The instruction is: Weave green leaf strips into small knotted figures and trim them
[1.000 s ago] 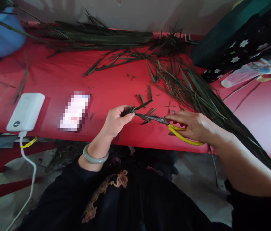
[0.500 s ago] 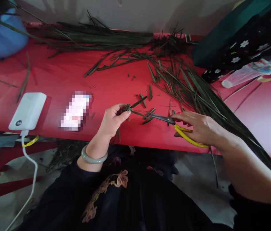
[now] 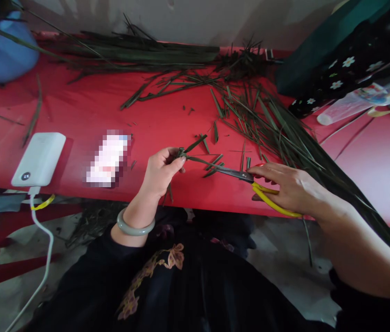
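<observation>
My left hand (image 3: 163, 169) pinches a small knotted piece of green leaf strips (image 3: 181, 153) between thumb and fingers. Two strip ends stick out of it to the right, one angled up and one toward the scissors. Yellow-handled scissors (image 3: 245, 175) are in my right hand (image 3: 290, 189), its fingers wrapped about the handles. Their blades point left at the lower strip, and the tips look as if they touch it; whether the blades are parted there is too fine to tell. Short leaf cuttings (image 3: 214, 168) lie on the red table (image 3: 156, 117) just behind the blades.
Long leaf blades (image 3: 295, 133) run down the right side, with a leaf bundle (image 3: 167, 55) along the wall. A white power bank (image 3: 39, 159) with a cable and a blurred phone (image 3: 107, 159) lie left. A blue container (image 3: 4, 50) stands back left, a flowered black cloth (image 3: 350, 78) back right.
My left hand with the knotted piece has shifted slightly left. The scissors' blades have turned a little, their tips now nearer the lower strip. Both hands keep their hold.
</observation>
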`<control>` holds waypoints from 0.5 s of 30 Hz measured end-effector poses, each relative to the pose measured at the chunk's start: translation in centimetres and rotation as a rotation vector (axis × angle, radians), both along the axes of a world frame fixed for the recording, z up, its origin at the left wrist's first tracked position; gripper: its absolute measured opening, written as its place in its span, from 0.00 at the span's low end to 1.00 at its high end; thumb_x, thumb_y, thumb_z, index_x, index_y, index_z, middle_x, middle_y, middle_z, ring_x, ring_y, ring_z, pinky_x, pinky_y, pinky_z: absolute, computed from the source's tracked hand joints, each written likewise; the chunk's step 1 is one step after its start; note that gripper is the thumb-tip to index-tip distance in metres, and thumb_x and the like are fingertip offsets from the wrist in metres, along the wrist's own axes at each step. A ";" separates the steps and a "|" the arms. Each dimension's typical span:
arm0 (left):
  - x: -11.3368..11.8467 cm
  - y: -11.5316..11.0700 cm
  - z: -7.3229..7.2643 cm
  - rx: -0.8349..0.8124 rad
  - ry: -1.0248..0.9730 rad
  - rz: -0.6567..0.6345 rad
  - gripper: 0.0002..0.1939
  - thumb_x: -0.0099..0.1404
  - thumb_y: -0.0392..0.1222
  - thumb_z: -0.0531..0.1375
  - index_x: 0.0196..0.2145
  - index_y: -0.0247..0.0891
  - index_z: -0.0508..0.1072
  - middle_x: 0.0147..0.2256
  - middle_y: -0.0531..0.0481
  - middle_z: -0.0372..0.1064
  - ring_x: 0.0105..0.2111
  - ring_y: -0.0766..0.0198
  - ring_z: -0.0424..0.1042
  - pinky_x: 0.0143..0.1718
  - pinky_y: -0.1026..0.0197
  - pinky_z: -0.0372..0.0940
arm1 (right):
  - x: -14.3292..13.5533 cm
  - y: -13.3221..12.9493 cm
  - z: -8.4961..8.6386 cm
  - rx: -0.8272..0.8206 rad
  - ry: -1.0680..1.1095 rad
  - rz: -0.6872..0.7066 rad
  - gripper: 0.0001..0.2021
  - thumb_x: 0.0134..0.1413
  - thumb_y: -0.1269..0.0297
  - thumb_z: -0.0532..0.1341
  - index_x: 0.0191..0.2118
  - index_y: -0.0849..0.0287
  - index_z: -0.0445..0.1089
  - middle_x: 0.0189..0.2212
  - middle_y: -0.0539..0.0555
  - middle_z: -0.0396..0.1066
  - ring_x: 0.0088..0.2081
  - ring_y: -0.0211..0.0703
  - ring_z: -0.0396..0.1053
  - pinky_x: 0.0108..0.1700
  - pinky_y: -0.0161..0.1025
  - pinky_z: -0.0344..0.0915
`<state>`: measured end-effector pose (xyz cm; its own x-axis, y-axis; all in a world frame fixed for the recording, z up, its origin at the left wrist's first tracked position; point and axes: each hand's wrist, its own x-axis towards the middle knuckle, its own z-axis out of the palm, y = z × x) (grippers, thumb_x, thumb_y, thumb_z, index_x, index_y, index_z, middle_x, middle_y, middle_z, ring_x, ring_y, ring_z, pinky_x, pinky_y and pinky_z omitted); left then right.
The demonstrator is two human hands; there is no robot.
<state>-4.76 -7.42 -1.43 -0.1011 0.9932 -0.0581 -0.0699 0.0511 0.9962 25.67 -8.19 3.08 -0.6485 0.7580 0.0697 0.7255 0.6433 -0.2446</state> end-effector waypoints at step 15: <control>0.0 -0.1 -0.1 -0.007 0.027 -0.025 0.08 0.52 0.40 0.64 0.32 0.35 0.74 0.26 0.54 0.70 0.20 0.74 0.66 0.25 0.69 0.63 | 0.0 0.1 -0.2 0.024 -0.013 -0.004 0.21 0.54 0.54 0.59 0.52 0.56 0.66 0.40 0.54 0.73 0.34 0.40 0.72 0.35 0.35 0.68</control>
<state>-4.75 -7.52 -1.52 -0.0782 0.9950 -0.0627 -0.0411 0.0596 0.9974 25.66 -8.10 2.90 -0.6467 0.7586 0.0795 0.7309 0.6461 -0.2199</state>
